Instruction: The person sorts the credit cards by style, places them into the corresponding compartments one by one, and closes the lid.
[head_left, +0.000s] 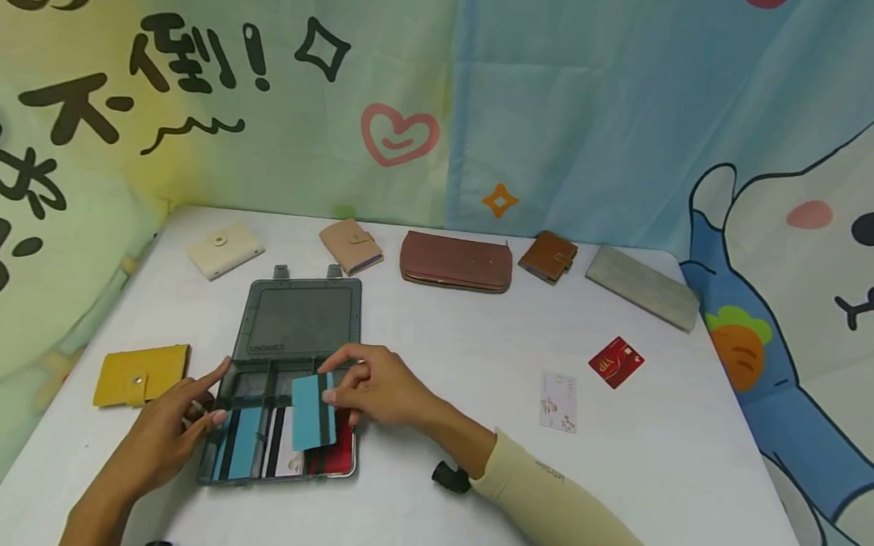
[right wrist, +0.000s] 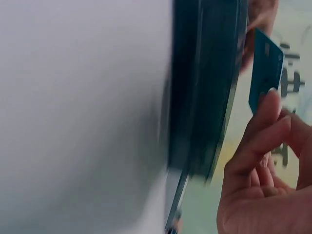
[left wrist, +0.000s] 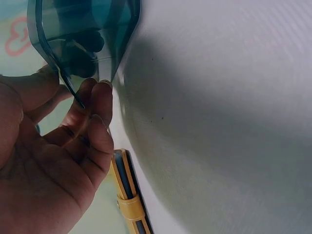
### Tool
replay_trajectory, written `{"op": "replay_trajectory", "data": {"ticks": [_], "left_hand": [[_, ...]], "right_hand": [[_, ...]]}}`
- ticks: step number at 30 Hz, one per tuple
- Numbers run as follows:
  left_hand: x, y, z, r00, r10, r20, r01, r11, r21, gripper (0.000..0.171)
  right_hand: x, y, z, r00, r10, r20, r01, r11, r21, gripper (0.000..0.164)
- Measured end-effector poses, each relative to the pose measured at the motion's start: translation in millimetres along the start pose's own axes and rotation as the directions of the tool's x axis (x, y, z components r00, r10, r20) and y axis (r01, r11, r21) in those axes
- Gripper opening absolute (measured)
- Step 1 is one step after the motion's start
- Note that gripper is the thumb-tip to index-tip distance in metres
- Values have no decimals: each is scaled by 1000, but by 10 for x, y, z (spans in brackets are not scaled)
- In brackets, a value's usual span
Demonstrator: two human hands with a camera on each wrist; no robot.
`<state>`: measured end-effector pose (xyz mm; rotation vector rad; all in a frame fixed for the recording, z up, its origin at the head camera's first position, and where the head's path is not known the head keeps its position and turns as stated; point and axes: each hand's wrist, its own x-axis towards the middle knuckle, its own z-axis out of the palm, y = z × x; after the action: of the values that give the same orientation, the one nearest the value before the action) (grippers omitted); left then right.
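A grey translucent plastic case [head_left: 302,319] lies on the table with its lid swung back. Cards fill its near compartments: a blue card [head_left: 244,445] at the left, white ones [head_left: 291,452] in the middle, a red one [head_left: 343,451] at the right. My left hand [head_left: 165,423] grips the case's left edge, its fingers on the wall [left wrist: 80,63] in the left wrist view. Between thumb and fingers my right hand [head_left: 381,386] pinches a blue card with a dark stripe [head_left: 310,415], tilted above the middle and right compartments. The right wrist view shows this card [right wrist: 265,68] edge-up.
A yellow wallet [head_left: 141,372] lies left of the case. Along the back sit a cream wallet [head_left: 224,247], a beige one [head_left: 351,244], a long brown one [head_left: 456,262], a small brown one [head_left: 548,256] and a grey one [head_left: 639,285]. Red [head_left: 616,362] and pale [head_left: 558,401] cards lie right.
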<state>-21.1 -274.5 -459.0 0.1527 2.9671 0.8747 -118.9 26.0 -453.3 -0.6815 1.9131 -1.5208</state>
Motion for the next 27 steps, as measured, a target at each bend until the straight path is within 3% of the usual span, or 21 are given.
{"op": "replay_trajectory", "data": {"ticks": [5, 7, 13, 16, 20, 27], "left_hand": [[6, -2, -13, 1000, 6, -4, -6, 1000, -9, 70], [4, -2, -15, 1000, 1, -2, -1, 1000, -9, 70], [-1, -9, 0, 1000, -8, 5, 9, 1000, -16, 70], [-2, -17, 17, 1000, 0, -3, 0, 1000, -13, 70], [-2, -18, 20, 1000, 14, -12, -14, 1000, -6, 69], [1, -20, 10, 1000, 8, -9, -8, 1000, -1, 70]], "right_hand": [[183, -104, 373, 1000, 14, -7, -14, 1000, -4, 27], [245, -130, 482, 1000, 22, 2, -22, 998, -60, 28], [292, -129, 542, 1000, 15, 19, -10, 971, -239, 31], [212, -76, 388, 998, -39, 47, 48, 978, -202, 33], [5, 24, 26, 994, -107, 33, 112, 974, -196, 37], [-547, 236, -711, 985, -40, -166, -11, 956, -294, 40]]}}
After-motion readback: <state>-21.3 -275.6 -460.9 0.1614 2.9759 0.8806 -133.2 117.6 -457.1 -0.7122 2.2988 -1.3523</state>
